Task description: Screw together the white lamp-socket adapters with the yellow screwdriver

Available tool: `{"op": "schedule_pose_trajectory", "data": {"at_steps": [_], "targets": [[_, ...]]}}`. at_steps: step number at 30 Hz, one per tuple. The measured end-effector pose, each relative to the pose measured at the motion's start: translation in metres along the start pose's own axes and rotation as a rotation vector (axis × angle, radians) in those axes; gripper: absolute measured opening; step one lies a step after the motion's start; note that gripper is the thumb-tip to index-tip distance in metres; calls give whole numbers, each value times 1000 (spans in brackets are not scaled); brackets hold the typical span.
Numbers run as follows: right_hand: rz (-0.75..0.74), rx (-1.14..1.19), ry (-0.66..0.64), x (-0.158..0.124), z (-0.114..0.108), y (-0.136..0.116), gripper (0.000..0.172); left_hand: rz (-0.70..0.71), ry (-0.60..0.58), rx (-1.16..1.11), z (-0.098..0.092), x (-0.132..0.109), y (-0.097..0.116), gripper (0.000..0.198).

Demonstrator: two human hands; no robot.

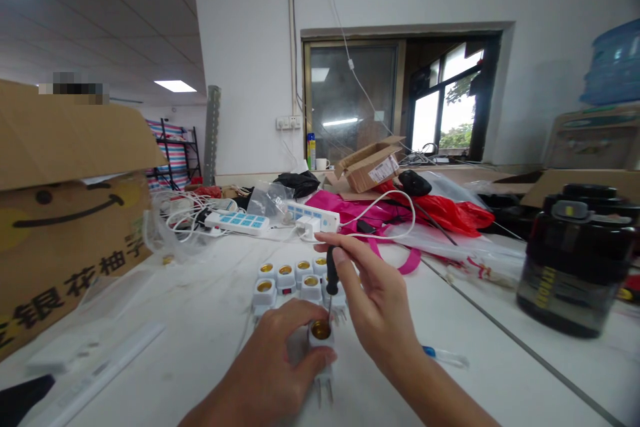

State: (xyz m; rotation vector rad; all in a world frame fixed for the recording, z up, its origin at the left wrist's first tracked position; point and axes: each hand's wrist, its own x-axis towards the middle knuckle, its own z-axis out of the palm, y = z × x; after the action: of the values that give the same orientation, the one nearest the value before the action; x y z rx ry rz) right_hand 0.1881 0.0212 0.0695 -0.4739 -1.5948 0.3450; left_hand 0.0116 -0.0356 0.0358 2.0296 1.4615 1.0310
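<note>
My left hand (283,353) grips a white plug-in lamp socket (320,341) by its sides near the table's front. Its brass-lined opening faces up, and two flat prongs point toward me. In my right hand (377,293) is a screwdriver (332,273) with a black handle, held upright between thumb and fingers. The thin shaft reaches down to the far rim of the socket; whether its tip touches a screw I cannot tell. Just beyond my hands stand several similar white lamp sockets (285,272) in rows, one with a red switch.
Power strips (237,221), tangled white cables (187,213) and a pink bag (345,210) lie at the back. A large cardboard box (75,213) stands left, a dark water bottle (570,267) right. A blue-tipped clear tool (445,355) lies beside my right forearm.
</note>
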Motion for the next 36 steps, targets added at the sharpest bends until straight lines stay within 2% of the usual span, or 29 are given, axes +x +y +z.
{"op": "schedule_pose_trajectory", "data": {"at_steps": [8, 13, 17, 22, 25, 33, 36], "targets": [[36, 56, 32, -4, 4, 2, 7, 20, -12, -2, 0, 1, 0, 28], [101, 90, -27, -12, 5, 10, 13, 12, -20, 9, -1, 0, -3, 31], [104, 127, -31, -13, 4, 16, 10, 23, -5, -5, 1, 0, -4, 34], [41, -59, 25, -8, 1, 11, 20, 10, -14, -7, 2, 0, -2, 31], [37, -79, 12, -8, 1, 9, 22, 10, -10, -19, 1, 1, -1, 30], [-11, -81, -5, -14, 3, 11, 21, 20, -16, -32, 0, 1, -1, 25], [-34, -109, 28, -14, 3, 10, 14, 28, -29, -60, 0, 1, -1, 23]]}}
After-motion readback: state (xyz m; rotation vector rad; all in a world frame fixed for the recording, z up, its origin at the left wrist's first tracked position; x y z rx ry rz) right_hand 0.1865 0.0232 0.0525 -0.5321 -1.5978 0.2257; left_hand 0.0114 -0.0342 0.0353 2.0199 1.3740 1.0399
